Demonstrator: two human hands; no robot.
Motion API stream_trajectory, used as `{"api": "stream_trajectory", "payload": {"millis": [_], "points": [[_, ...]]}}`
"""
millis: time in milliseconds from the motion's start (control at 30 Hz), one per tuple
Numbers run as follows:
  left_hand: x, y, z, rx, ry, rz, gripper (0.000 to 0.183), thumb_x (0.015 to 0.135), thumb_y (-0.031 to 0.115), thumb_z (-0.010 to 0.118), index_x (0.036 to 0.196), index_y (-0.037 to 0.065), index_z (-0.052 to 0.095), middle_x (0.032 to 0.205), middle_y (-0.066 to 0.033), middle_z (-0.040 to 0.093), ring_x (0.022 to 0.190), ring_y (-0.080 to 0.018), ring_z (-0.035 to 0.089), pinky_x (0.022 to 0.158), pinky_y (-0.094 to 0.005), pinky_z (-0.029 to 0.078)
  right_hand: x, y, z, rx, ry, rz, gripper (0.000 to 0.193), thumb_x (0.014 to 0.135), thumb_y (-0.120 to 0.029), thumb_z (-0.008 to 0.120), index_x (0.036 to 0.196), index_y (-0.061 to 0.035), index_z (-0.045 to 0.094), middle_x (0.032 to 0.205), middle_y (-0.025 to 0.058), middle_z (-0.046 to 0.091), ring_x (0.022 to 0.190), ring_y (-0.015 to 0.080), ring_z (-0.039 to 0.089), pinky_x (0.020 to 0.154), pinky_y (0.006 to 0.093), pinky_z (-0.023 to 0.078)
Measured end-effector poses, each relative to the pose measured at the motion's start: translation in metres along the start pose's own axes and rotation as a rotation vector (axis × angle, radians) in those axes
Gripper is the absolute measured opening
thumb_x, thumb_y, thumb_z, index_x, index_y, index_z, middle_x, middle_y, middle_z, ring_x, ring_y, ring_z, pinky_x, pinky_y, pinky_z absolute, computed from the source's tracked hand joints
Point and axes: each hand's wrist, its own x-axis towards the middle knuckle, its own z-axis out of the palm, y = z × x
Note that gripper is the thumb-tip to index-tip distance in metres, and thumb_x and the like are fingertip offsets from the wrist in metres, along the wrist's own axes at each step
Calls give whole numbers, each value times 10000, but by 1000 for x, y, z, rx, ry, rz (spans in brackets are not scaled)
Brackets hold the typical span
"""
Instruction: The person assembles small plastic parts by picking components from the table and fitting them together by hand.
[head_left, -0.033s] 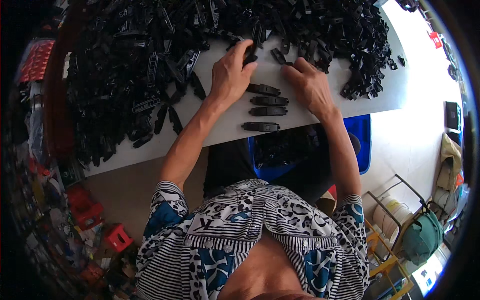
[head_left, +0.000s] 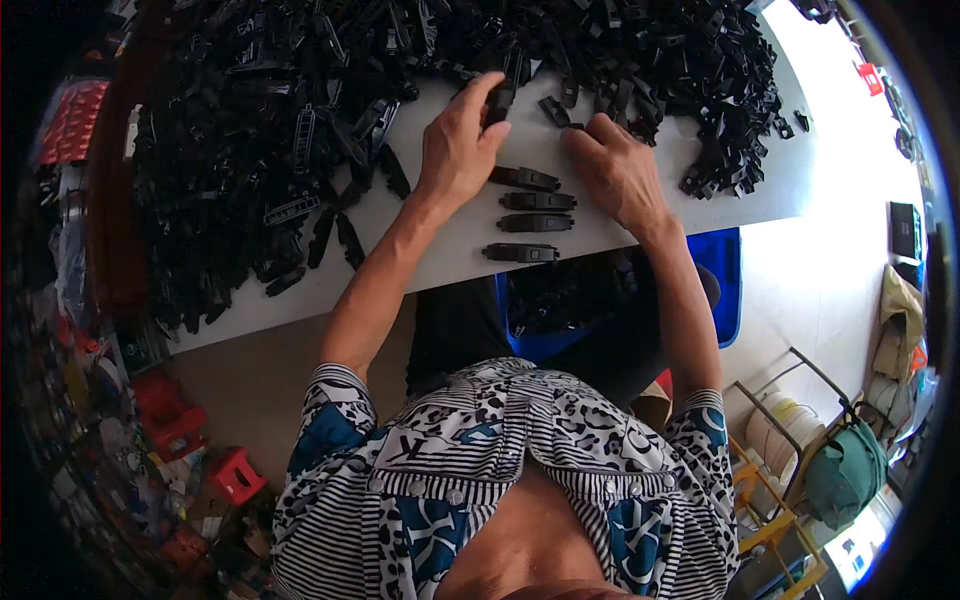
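My left hand (head_left: 458,148) is closed around a long black plastic part (head_left: 500,104), with thumb and forefinger on either side of it. At its right, my right hand (head_left: 615,172) has curled fingers pinching a small black plastic piece (head_left: 576,127), mostly hidden by the fingertips. Between my wrists, several long black plastic parts lie crosswise in a loose column; the nearest part (head_left: 520,253) sits by the table's front edge. A small black clip-like piece (head_left: 553,111) lies between the hands on the white table (head_left: 455,262).
A large heap of long black parts (head_left: 230,180) covers the table's left and back. Smaller black pieces (head_left: 720,150) are piled at right. A blue bin (head_left: 730,285) with black parts stands below the front edge. Red stools (head_left: 236,474) are at lower left, a yellow-framed cart (head_left: 770,530) at lower right.
My left hand has shifted slightly away from me, and the black part in it has tilted more upright. My right hand has hardly moved.
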Motion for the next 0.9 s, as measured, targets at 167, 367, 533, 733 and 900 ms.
{"api": "stream_trajectory", "payload": {"millis": [167, 367, 533, 733, 900], "points": [[8, 3, -7, -455, -107, -227, 588, 788, -3, 738, 1332, 155, 578, 798, -13, 597, 659, -93, 590, 630, -275, 509, 3, 1, 3, -114, -30, 17, 246, 784, -76, 672, 1020, -74, 599, 894, 99, 539, 873, 288, 619, 657, 408, 522], [4, -5, 3, -688, -123, -179, 635, 787, -46, 744, 1366, 153, 576, 833, 28, 585, 710, -53, 579, 641, -235, 550, 8, -3, 4, 102, 86, 114, 221, 769, 1, 665, 967, -50, 583, 925, 112, 573, 897, 344, 614, 723, 437, 497], [5, -1, 1, -748, -177, -352, 449, 835, -38, 676, 1257, 109, 634, 874, 5, 601, 721, -97, 654, 641, -230, 546, 7, -1, 7, 135, 24, 119, 338, 762, 1, 679, 1092, -14, 607, 945, 150, 571, 922, 369, 603, 765, 443, 496], [1, 3, -3, -717, -180, -348, 414, 849, -82, 599, 1228, 81, 629, 992, -46, 633, 767, -139, 696, 671, -250, 565, 7, -4, 3, 46, -58, 163, 209, 769, -10, 696, 932, 1, 566, 949, 156, 534, 917, 394, 590, 758, 465, 493], [-3, -4, -2, -881, -226, -380, 413, 815, -122, 590, 1184, 53, 649, 1045, -80, 656, 812, -151, 713, 733, -250, 586, 5, -10, -1, 12, -18, 77, 108, 766, 30, 596, 870, 10, 575, 929, 148, 534, 929, 342, 593, 721, 427, 519]]}}
